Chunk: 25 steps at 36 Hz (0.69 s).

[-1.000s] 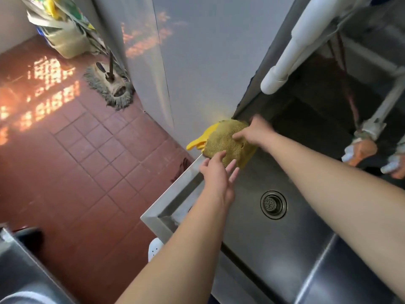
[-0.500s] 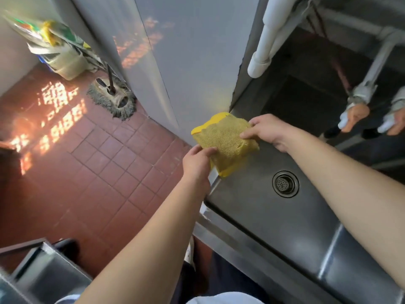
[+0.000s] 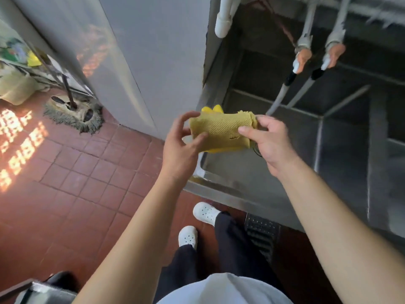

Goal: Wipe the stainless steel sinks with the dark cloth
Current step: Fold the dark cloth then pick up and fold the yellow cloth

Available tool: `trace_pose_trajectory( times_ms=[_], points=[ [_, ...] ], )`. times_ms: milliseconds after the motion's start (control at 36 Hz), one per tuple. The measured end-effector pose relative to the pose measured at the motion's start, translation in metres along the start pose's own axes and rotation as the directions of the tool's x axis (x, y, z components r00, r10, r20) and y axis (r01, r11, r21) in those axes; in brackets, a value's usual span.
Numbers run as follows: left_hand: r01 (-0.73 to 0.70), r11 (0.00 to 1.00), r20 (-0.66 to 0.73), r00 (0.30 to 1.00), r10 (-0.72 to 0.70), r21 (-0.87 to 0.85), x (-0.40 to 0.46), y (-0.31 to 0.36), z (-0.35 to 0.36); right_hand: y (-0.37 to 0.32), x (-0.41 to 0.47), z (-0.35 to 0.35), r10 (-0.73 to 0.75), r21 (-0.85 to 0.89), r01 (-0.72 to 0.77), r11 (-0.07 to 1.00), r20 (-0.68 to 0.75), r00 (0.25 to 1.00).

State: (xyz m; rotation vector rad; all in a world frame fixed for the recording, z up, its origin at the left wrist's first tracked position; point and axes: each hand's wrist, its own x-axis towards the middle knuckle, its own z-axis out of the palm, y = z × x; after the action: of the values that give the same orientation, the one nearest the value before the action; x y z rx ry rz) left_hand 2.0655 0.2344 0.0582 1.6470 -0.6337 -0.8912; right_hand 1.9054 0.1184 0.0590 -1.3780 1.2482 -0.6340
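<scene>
I hold a folded olive-yellow mesh cloth (image 3: 220,133) in the air over the left corner of the stainless steel sinks (image 3: 245,172). My left hand (image 3: 183,145) pinches the cloth's left edge between thumb and fingers. My right hand (image 3: 266,139) pinches its right edge, thumb on top. A brighter yellow layer shows at the cloth's top and bottom edges. The sink basins stretch to the right, split by steel dividers (image 3: 377,150).
Two faucet spouts (image 3: 291,84) with orange handles hang over the basins, next to a white pipe (image 3: 223,23). A grey wall panel (image 3: 157,62) stands left of the sink. A mop head (image 3: 73,116) lies on the red tile floor. A black mat (image 3: 262,234) lies under the sink's front.
The cloth was lifted off the sink corner and brought toward me. My left hand went from reaching to pinching its left edge. The view tilted down, showing my legs and shoes.
</scene>
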Motion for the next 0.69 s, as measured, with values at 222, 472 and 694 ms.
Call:
trace_pose_trajectory(
  times_ms=[222, 472, 694],
  points=[
    [-0.349, 0.722, 0.279, 0.935, 0.221, 0.597, -0.047, 0.021, 0.025, 0.0, -0.103, -0.053, -0.097, 0.051, 0.112, 0.992, -0.236, 0.967],
    [-0.789, 0.566, 0.74, 0.524, 0.421, 0.237, -0.095, 0.059, 0.105, 0.015, -0.2, -0.158, -0.055, 0.054, 0.076, 0.996, -0.311, 0.949],
    [-0.862, 0.507, 0.935, 0.161, 0.317, -0.023, -0.161, 0.112, 0.216, 0.039, -0.277, -0.265, -0.27, -0.455, 0.033, 0.89, -0.467, 0.842]
  ],
)
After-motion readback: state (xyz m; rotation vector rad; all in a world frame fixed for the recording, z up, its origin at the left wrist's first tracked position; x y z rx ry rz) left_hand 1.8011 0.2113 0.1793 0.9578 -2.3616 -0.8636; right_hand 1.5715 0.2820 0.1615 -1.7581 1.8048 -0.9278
